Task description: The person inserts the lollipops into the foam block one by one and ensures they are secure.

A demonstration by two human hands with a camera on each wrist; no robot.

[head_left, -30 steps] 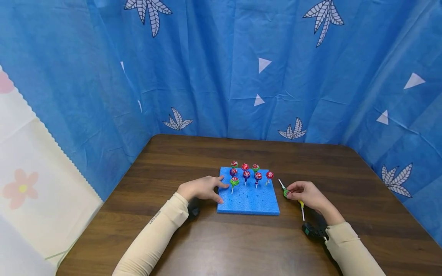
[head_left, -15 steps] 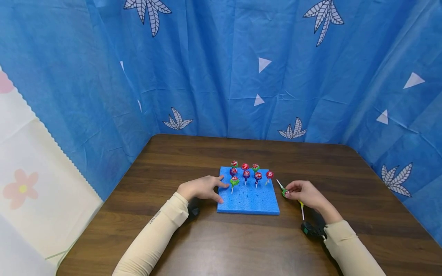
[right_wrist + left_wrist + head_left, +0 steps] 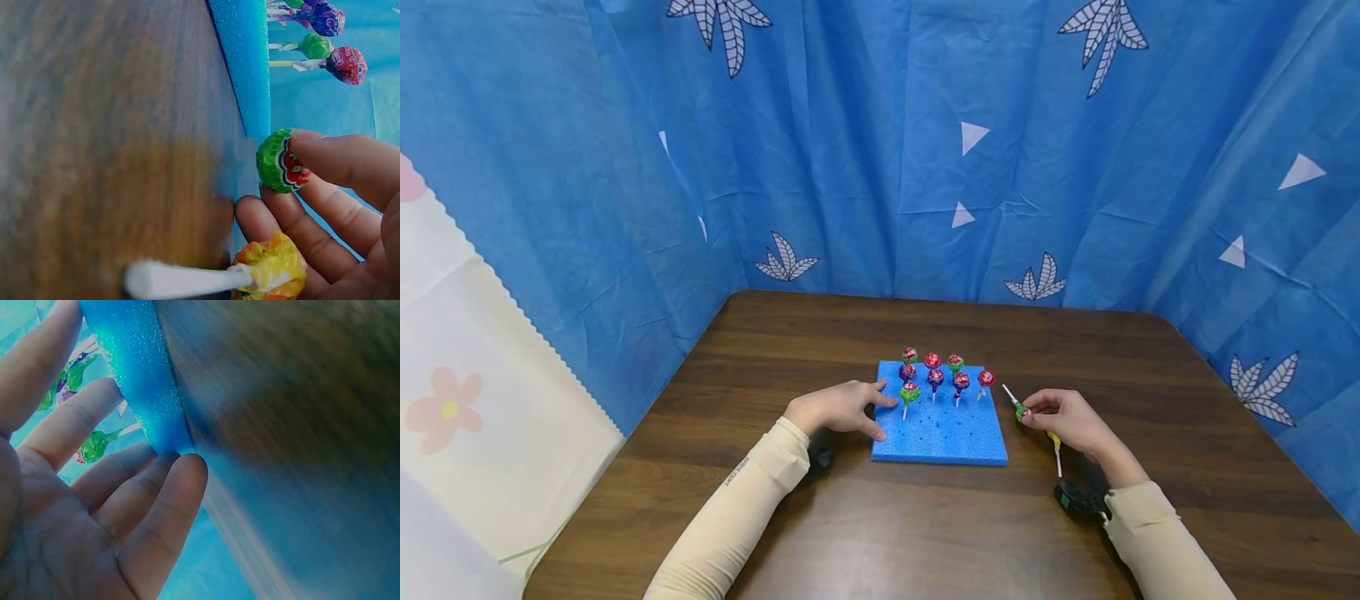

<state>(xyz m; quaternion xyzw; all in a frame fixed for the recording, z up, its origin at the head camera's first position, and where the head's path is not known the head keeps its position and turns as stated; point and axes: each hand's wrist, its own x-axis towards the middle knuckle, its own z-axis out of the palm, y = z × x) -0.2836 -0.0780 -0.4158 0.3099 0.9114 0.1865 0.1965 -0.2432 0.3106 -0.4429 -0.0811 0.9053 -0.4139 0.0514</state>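
Observation:
A blue foam board [image 3: 951, 440] lies on the table, with several wrapped lollipops standing upright in its back half. My left hand [image 3: 838, 408] rests against the board's left side, fingers spread and fingertips touching its edge. Nearest to it stands a green-wrapped lollipop [image 3: 909, 392]. To the right of the board, my right hand [image 3: 1070, 425] pinches another green lollipop [image 3: 275, 164] by its candy head between thumb and fingers. The stick of that lollipop points away, toward the back left. Beneath the right hand lies a yellow lollipop [image 3: 275, 262], its white stick toward the front.
Small holes dot the front half of the board. A red lollipop [image 3: 986, 379] stands near its right edge. The brown wooden table [image 3: 917, 529] backs onto a blue curtain [image 3: 865, 167], and a pale flowered cloth [image 3: 482, 350] hangs at the left.
My right hand has shifted very slightly left and away, with the green lollipop still pinched. The left hand and the board stay in place.

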